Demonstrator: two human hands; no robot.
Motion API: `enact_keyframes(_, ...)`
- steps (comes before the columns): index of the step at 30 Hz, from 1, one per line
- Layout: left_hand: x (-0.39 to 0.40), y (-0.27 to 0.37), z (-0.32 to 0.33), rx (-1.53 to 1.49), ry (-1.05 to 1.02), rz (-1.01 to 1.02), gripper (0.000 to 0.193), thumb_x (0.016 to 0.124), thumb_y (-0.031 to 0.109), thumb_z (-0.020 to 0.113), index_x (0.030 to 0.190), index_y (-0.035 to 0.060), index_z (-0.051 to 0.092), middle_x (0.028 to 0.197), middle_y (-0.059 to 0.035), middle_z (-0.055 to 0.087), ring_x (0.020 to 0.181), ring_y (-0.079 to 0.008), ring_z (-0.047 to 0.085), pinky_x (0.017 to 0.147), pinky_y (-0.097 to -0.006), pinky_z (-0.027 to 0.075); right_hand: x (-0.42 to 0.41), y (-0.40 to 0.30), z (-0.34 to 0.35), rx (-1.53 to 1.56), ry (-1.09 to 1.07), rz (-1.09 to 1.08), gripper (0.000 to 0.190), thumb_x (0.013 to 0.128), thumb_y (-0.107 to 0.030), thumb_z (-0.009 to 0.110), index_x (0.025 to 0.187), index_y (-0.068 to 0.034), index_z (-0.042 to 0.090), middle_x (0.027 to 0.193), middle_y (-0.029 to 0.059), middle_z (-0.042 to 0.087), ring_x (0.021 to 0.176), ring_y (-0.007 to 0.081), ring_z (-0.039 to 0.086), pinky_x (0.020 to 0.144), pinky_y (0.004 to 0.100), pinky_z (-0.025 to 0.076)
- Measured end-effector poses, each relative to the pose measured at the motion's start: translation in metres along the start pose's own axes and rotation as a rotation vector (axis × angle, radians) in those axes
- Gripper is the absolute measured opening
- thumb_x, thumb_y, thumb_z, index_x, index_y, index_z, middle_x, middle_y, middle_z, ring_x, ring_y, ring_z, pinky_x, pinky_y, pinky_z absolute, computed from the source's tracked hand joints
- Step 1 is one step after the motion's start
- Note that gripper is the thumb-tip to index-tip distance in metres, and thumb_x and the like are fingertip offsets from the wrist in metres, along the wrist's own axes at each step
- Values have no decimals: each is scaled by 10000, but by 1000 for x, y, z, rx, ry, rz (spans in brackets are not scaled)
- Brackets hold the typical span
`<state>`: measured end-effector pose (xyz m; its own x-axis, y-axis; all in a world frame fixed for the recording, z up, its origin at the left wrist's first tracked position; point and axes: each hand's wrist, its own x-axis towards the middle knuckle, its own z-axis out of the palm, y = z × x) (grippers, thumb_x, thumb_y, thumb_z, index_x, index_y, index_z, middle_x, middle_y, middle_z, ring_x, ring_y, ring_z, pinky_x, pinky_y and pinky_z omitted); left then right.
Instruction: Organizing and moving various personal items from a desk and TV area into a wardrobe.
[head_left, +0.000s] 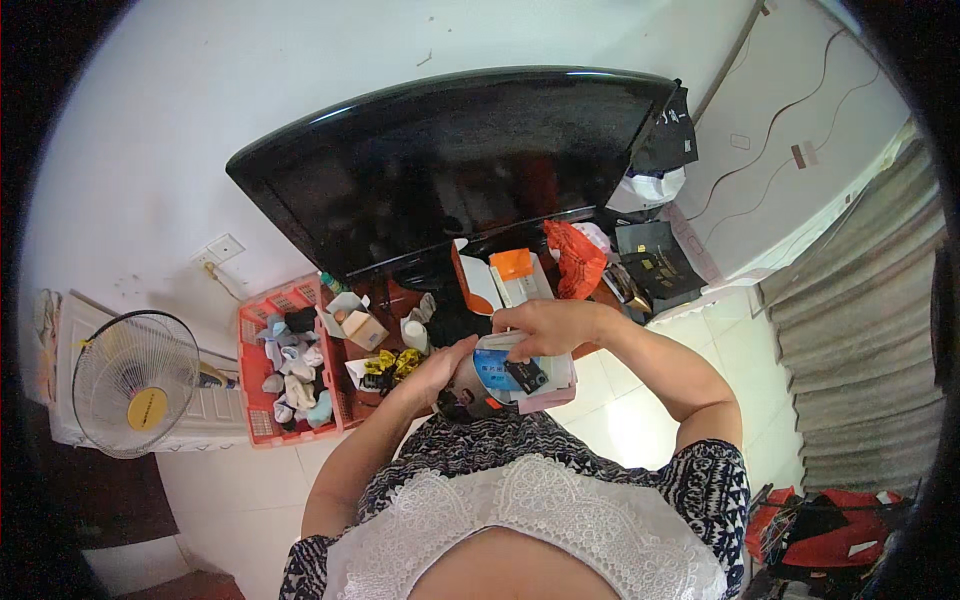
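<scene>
An open container (459, 388) with a rounded end stands close to my body, filled with papers and cards. Along its left side rests my left hand (442, 367), whose fingertips are partly hidden. My right hand (551, 326) reaches over it from the right, its fingers bent down at a small black card or packet (527, 375); whether they grip it cannot be told. Beneath that lies a blue printed packet (493, 367), with pale and pinkish papers (559, 394) to the right. Just beyond my hands, an open white and orange box (480, 281) holds an orange packet (511, 264).
A large black television (450, 165) stands behind the table items. To the left are a pink plastic basket (334, 375) of socks, a small open carton (364, 330) and a fan (136, 384). A red plastic bag (577, 259) and black bag (656, 262) lie right.
</scene>
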<state>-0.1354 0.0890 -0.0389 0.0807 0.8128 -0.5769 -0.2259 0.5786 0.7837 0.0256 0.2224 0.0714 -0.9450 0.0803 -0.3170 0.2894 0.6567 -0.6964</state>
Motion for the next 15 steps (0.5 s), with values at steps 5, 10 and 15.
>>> enact_keyframes(5,-2,-4,2,-138,-56,-65,478,926,445,397,1143,48,552,957,-68,637,793,-162,604,586,-280,464,1,-3,0,29,-71,16,291,797,-177,632,1023,-12,555,839,155,626,803,271,611,709,368,457)
enact_keyframes(10,1,-16,-2,-56,-21,-154,543,896,509,410,1043,19,597,906,-82,643,784,-170,601,743,-287,463,1,-6,4,55,-128,-3,252,806,-155,619,1004,-7,567,828,142,626,772,252,601,700,357,456)
enact_keyframes(15,5,-27,-4,-99,-115,-99,561,899,510,407,1062,4,587,943,-100,634,808,-172,596,746,-289,463,8,-3,8,92,-146,-90,247,809,-133,609,1015,-3,569,837,135,622,785,229,598,696,345,454)
